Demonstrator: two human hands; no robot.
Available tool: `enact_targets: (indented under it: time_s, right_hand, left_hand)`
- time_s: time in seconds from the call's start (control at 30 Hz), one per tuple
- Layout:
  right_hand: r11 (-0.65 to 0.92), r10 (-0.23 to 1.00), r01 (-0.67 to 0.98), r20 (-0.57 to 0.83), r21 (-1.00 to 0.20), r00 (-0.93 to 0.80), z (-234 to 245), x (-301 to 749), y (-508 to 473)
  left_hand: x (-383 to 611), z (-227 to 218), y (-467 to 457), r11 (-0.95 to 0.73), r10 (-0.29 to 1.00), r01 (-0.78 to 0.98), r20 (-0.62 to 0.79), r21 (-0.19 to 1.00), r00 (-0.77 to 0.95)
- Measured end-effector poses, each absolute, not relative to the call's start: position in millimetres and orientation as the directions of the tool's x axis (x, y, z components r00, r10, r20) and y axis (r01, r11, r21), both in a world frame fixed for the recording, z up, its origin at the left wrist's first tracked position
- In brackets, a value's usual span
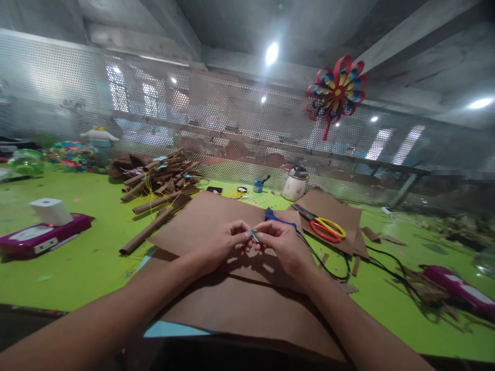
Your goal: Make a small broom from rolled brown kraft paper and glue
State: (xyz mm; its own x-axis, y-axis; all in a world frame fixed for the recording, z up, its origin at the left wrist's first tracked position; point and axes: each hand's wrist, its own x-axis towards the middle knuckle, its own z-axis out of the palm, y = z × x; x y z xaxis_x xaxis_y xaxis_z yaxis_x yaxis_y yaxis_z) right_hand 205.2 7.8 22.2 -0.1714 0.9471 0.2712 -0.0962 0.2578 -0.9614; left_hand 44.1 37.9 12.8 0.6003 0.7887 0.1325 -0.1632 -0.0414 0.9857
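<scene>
Both my hands meet over a large brown paper sheet in the middle of the green table. My left hand and my right hand are closed in a pinch on a small light blue strip held between their fingertips. The strip is tiny and partly hidden by my fingers. Just behind my right hand lies a blue tool with a black cord running off to the right.
Red and yellow scissors lie on brown paper at right. A pile of rolled brown paper tubes sits at back left. A magenta device is at left, another magenta device at right. A white jar stands by the mesh wall, where a paper pinwheel hangs.
</scene>
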Motion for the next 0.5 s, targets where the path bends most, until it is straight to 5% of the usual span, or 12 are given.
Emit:
enact_targets:
  time_s: [0.5]
  right_hand:
    - [0.333, 0.932, 0.008, 0.327, -0.943, -0.158, 23.8, 204.8, 6.4]
  left_hand:
    - [45.4, 13.7, 38.4, 0.039, 0.810, -0.204, 0.089, 0.978, 0.580]
